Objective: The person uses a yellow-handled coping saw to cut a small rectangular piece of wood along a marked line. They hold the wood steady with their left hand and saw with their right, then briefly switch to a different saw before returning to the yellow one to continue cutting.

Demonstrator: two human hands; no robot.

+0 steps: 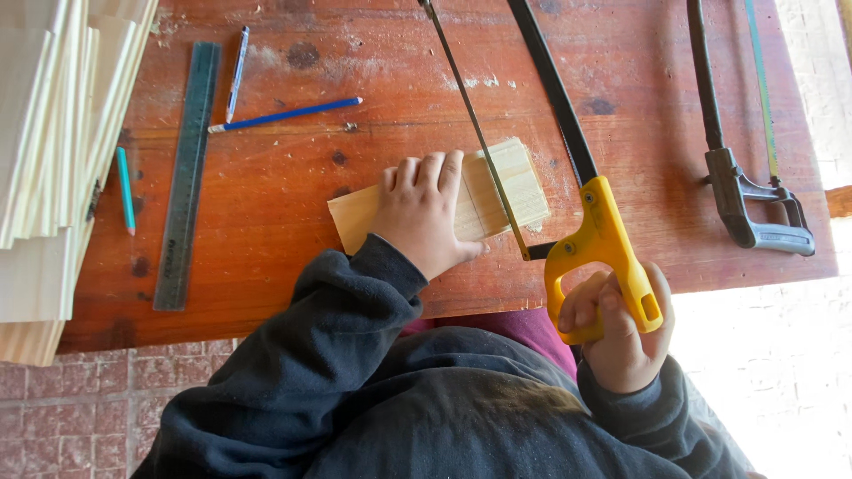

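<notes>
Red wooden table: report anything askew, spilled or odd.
Pale sawdust is scattered on the red wooden table beside the yellow-handled hacksaw. The blue pencil lies slanted. Nothing looks damaged.

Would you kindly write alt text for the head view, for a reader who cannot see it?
A left hand presses a wood piece onto a reddish table while the right hand holds a yellow-handled hacksaw, blade across the wood. Ruler, pencils and a second saw lie nearby.

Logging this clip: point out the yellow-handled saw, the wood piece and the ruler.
Saw [603, 244]: head view, on its yellow handle.
Wood piece [519, 182]: head view, on its bare right end.
Ruler [187, 173]: head view, mid-length.
</notes>
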